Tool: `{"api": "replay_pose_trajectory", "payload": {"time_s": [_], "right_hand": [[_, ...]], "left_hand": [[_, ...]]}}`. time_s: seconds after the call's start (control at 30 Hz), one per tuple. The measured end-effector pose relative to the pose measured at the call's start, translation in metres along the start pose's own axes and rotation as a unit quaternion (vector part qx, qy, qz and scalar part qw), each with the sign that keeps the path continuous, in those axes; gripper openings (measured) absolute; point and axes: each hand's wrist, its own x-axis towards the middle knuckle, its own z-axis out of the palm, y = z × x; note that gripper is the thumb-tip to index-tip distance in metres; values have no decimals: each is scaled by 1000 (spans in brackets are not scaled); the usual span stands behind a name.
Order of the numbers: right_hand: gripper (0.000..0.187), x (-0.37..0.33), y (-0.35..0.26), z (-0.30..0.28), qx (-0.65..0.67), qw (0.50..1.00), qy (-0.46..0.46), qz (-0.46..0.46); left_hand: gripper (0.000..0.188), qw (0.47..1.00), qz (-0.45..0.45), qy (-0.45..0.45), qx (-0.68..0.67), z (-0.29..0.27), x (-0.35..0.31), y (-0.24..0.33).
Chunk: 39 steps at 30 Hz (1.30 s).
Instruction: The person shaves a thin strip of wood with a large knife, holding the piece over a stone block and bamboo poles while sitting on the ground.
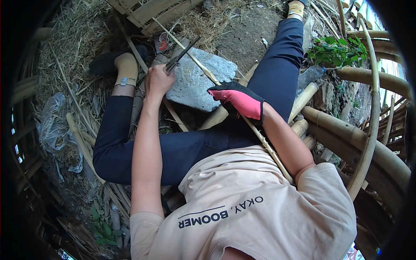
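My left hand (159, 81) is bare and wrapped round the handle of a knife (187, 52). The thin dark blade points up and to the right, close to a long pale bamboo strip (195, 60); I cannot tell whether they touch. My right hand (238, 99), in a pink and black glove, is closed on that strip at about its middle. From there the strip slants down over my thigh to my beige shirt. Its far end reaches past a grey stone block (190, 89), which lies between my legs. Rough, splintered bits show along the lower part of the strip.
Thick bamboo poles (359, 143) form a frame at the right. Dry straw (73, 39) and a crumpled clear plastic bag (54, 119) lie at the left. A clear plastic bottle (310, 76) and a green leafy plant (340, 52) are beyond my right leg. Bamboo slats (160, 13) lie at the top.
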Motion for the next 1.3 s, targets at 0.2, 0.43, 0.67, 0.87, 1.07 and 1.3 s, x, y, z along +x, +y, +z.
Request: {"api": "replay_pose_trajectory", "payload": {"time_s": [0.2, 0.43, 0.67, 0.87, 1.07, 1.3], "right_hand": [[47, -13, -18, 4, -9, 999, 3, 33], [46, 19, 19, -4, 46, 995, -17, -82], [41, 7, -17, -8, -3, 1000, -13, -14], [30, 6, -28, 2, 10, 999, -21, 33], [23, 10, -6, -4, 178, 984, 10, 8], [28, 11, 6, -14, 223, 966, -128, -21]], "left_hand": [[22, 1000, -23, -10, -12, -15, -5, 10], [20, 996, 51, -62, -48, -11, -7, 13], [21, 999, 6, -44, 0, -13, 2, 18], [22, 996, -49, -67, -31, -23, 1, -17], [19, 999, 9, -31, -28, -18, 0, -8], [11, 998, 64, -11, -4, -20, 3, -27]]}}
